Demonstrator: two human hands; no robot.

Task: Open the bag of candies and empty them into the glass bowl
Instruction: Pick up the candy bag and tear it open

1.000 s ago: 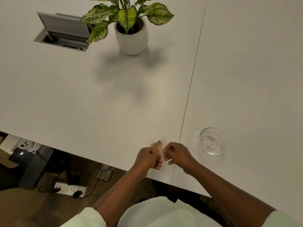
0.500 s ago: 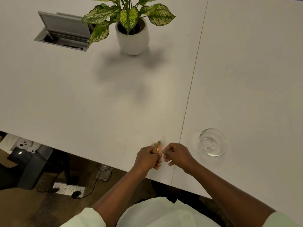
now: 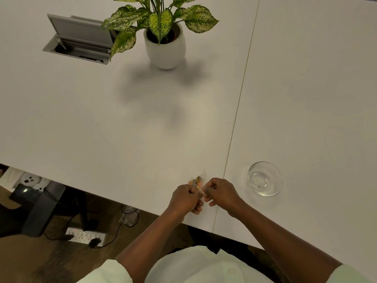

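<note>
Hands, left (image 3: 184, 198) and right (image 3: 221, 193), pinch crinkly clear candy bag (image 3: 197, 179); round glass bowl (image 3: 265, 178) nearby.

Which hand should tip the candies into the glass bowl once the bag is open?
Probably the right hand. It pinches the candy bag together with the left hand, and the empty glass bowl sits just to its right.

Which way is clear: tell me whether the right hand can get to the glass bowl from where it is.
Probably yes. The glass bowl stands just right of the right hand, with only bare table between. But that hand and the left hand both pinch the candy bag.
</note>
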